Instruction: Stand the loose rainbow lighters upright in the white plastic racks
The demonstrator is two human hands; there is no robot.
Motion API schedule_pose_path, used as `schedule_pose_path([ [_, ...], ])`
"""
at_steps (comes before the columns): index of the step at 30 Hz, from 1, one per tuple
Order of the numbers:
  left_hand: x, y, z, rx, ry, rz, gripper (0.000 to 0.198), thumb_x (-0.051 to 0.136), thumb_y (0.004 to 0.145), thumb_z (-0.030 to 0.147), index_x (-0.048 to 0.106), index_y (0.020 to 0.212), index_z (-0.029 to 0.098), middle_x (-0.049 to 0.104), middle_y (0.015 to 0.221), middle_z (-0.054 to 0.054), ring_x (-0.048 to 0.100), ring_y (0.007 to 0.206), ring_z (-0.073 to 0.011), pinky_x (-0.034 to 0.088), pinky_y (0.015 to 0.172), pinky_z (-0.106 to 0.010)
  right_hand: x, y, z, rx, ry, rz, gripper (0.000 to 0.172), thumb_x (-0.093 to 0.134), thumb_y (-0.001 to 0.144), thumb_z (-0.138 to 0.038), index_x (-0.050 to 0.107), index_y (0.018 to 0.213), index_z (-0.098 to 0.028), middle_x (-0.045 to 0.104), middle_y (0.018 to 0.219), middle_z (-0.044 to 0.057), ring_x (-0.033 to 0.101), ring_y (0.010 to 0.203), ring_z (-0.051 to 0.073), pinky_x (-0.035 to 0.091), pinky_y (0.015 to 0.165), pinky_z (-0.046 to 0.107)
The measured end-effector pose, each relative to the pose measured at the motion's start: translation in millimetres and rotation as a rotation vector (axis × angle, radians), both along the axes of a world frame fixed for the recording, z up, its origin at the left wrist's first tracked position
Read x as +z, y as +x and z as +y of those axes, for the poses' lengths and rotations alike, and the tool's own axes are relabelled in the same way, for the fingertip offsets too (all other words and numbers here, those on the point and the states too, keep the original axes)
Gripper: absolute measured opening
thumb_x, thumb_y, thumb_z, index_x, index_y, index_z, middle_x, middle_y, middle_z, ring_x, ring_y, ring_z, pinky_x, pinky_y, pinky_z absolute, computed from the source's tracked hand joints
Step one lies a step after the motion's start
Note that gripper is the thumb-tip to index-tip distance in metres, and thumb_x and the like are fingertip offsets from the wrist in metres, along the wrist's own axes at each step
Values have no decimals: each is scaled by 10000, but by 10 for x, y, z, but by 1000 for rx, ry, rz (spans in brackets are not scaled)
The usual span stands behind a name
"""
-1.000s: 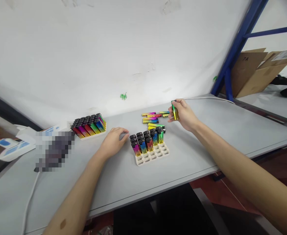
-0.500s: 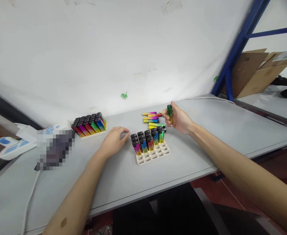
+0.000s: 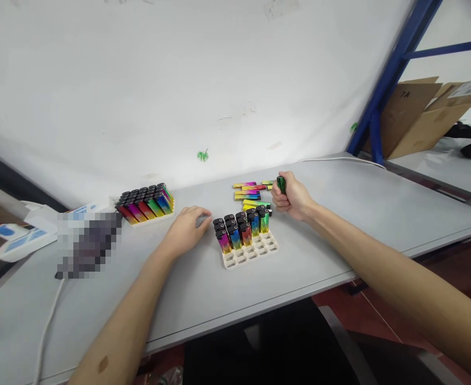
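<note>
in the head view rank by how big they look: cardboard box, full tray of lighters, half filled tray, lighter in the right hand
1. cardboard box, though it sits farther back
2. half filled tray and full tray of lighters: too alike to rank, at different distances
3. lighter, mostly hidden in the right hand

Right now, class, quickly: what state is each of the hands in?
Left hand: open, palm down on the table beside the tray, holding nothing.
Right hand: closed around a lighter.
</note>
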State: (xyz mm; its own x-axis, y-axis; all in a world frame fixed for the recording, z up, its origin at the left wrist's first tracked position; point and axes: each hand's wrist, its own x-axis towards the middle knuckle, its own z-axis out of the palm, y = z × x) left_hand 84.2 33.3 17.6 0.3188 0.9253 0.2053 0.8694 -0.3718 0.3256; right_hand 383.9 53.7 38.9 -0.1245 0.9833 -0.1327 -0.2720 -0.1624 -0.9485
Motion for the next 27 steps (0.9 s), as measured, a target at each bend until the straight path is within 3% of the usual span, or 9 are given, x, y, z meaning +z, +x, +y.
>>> schedule_pose_path([
  [7,1,2,-3,4,2,-1,351,447,936,399,677,1109,199,710,1176,-98,584,1170,-288,464,1033,-438,-25,-6,18,-38,26,-37,390,355,933,-400,320,585,-226,195,464,-74,103,415,82,102,376,210],
  [13,3,-1,-5,4,11,-2,343,451,930,394,685,1094,204,717,1164,-97,597,1154,-290,476,1021,-445,-71,-8,27,-57,-10,-68,510,394,940,-614,340,614,-227,210,478,-79,130,398,71,102,377,208],
  [22,3,8,-1,12,11,3,351,452,930,398,688,1099,201,716,1170,-98,601,1159,-290,477,1028,-441,-8,-7,5,-66,27,-40,383,365,930,-419,312,600,-232,205,461,-67,113,402,83,106,370,205],
  [27,12,14,-8,17,7,10,344,450,931,388,685,1100,203,717,1170,-95,597,1166,-286,470,1031,-430,-29,-13,16,-100,4,-29,442,353,960,-494,331,609,-227,200,476,-73,120,393,77,102,370,207],
])
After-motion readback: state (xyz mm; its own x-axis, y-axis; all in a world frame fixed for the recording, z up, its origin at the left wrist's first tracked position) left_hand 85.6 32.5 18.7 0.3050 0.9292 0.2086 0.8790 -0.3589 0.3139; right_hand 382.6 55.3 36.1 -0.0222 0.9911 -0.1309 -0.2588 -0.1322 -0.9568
